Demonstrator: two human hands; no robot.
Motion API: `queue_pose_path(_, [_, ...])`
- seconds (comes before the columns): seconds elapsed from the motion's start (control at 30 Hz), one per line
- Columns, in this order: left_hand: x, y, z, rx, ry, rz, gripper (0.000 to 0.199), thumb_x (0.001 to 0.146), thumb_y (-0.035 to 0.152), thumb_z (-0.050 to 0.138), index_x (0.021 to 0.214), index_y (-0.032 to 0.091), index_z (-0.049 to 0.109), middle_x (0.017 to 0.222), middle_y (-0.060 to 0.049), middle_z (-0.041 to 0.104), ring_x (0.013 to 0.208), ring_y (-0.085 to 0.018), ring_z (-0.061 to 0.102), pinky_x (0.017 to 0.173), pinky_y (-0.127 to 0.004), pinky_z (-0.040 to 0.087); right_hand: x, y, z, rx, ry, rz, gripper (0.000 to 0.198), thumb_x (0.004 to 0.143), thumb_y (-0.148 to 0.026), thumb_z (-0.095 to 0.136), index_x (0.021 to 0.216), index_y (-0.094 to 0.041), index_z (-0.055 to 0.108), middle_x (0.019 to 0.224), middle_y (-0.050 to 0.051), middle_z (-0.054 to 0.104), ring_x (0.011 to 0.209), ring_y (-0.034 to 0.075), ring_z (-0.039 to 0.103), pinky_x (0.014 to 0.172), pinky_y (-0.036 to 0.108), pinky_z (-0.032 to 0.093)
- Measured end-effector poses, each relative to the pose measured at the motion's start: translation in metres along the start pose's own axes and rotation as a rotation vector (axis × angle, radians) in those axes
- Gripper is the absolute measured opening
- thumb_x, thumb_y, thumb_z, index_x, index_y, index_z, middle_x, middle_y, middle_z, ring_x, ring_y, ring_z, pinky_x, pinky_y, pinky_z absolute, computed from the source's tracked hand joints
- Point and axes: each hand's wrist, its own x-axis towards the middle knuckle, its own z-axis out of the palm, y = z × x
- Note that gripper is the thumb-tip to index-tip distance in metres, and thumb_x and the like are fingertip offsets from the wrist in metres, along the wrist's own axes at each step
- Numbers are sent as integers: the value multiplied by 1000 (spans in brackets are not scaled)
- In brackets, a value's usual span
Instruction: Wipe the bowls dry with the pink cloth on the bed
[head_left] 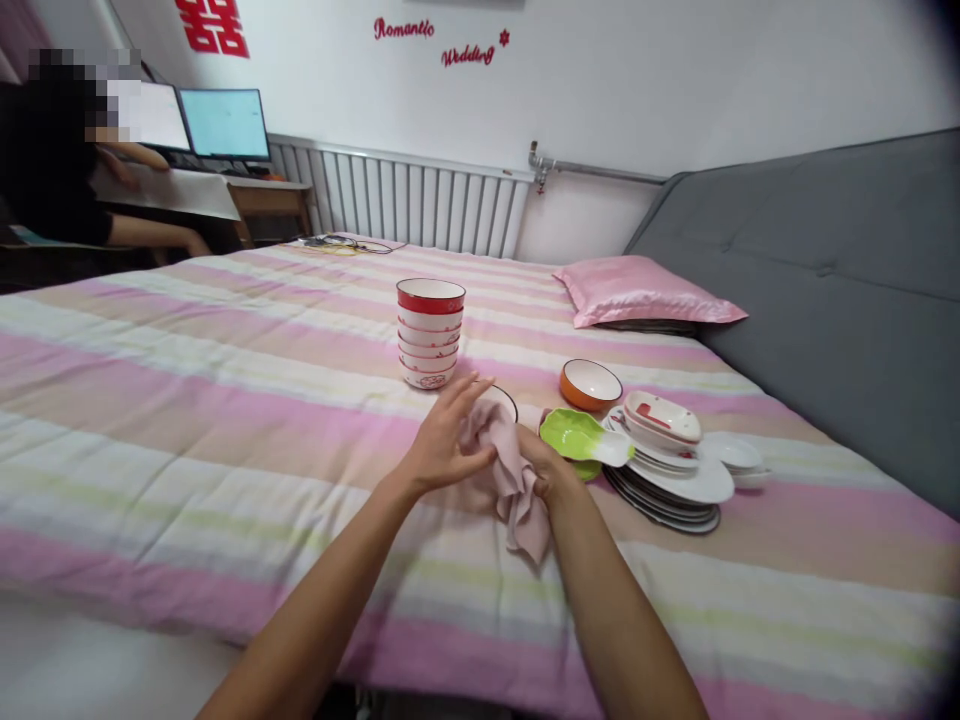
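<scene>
My left hand [448,440] has its fingers stretched out and thumb apart, beside a bowl [504,399] with a white inside and dark rim. Most of that bowl is hidden by my hand and a pale pink cloth [517,500]. The cloth is bunched in my right hand [546,468], partly inside the bowl, with its end hanging down. Some right fingers are hidden behind the cloth. Just beyond my left hand stands a stack of red-and-white bowls [430,335]. Close to my right hand lies a green leaf-shaped dish [574,433] with a white end.
An orange bowl [590,384] sits behind a stack of plates [667,500] topped by rectangular dishes [664,415]. White spoons [739,455] lie at their right. A pink pillow [645,288] rests by the grey headboard [825,240]. Cables [345,244] lie far back; a person [56,170] sits at a desk.
</scene>
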Motion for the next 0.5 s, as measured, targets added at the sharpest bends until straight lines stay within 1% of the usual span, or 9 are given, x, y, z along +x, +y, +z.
queue_pose_path(0.07, [-9, 16, -6, 39, -117, -25, 69, 62, 13, 64, 130, 20, 50, 141, -13, 42, 129, -29, 39, 104, -42, 35, -12, -1, 12, 7, -31, 30, 23, 77, -35, 56, 84, -16, 66, 68, 5, 68, 68, 19, 63, 58, 28, 51])
queue_pose_path(0.1, [-13, 23, -8, 26, -128, -87, 63, 60, 9, 61, 122, 21, 58, 136, -12, 48, 124, -28, 45, 101, -39, 38, -18, -2, 17, 9, -42, 35, 22, 76, -33, 57, 84, -15, 66, 70, 5, 68, 68, 19, 64, 58, 28, 51])
queue_pose_path(0.17, [-23, 34, -13, -35, -40, -288, 50, 57, 6, 55, 101, 24, 69, 117, -6, 62, 110, -24, 56, 94, -34, 44, -31, -5, 22, 8, -47, 29, 22, 75, -31, 58, 89, -15, 66, 76, 5, 70, 72, 19, 64, 61, 28, 52])
queue_pose_path(0.23, [-33, 41, -19, -96, 121, -501, 39, 58, 8, 52, 87, 24, 72, 94, -3, 69, 93, -21, 61, 84, -30, 47, -47, -9, 22, 9, -17, -4, 27, 77, -32, 58, 98, -17, 65, 91, 6, 70, 83, 19, 65, 68, 29, 52])
queue_pose_path(0.3, [-44, 45, -26, -131, 241, -628, 31, 59, 12, 50, 81, 21, 70, 77, -2, 69, 78, -20, 62, 71, -28, 48, -67, -13, 21, -42, 24, -87, 35, 80, -37, 57, 110, -21, 61, 112, 6, 65, 99, 18, 61, 80, 30, 50])
queue_pose_path(0.33, [-49, 47, -29, -155, 278, -670, 28, 60, 14, 50, 78, 19, 69, 71, -1, 67, 70, -18, 60, 64, -27, 48, -78, -13, 20, -125, 34, -164, 39, 80, -40, 57, 115, -22, 58, 123, 6, 59, 107, 18, 58, 86, 31, 48])
queue_pose_path(0.37, [-55, 49, -32, -191, 311, -711, 25, 60, 16, 49, 76, 17, 68, 66, 0, 65, 64, -17, 58, 57, -25, 46, -90, -12, 20, -233, 23, -242, 45, 79, -42, 60, 120, -24, 55, 129, 7, 55, 111, 20, 55, 89, 34, 47])
queue_pose_path(0.43, [-64, 55, -33, -280, 363, -782, 17, 61, 20, 48, 68, 16, 63, 54, 2, 57, 51, -13, 52, 47, -21, 39, -111, -6, 23, -470, -29, -364, 59, 72, -43, 68, 126, -26, 51, 131, 8, 53, 116, 24, 52, 94, 40, 43])
queue_pose_path(0.5, [-71, 62, -33, -370, 389, -829, 12, 61, 23, 47, 61, 16, 57, 46, 5, 49, 43, -10, 44, 42, -19, 33, -126, 7, 29, -638, 1, -474, 77, 61, -41, 77, 130, -25, 47, 135, 9, 49, 123, 28, 46, 100, 44, 38])
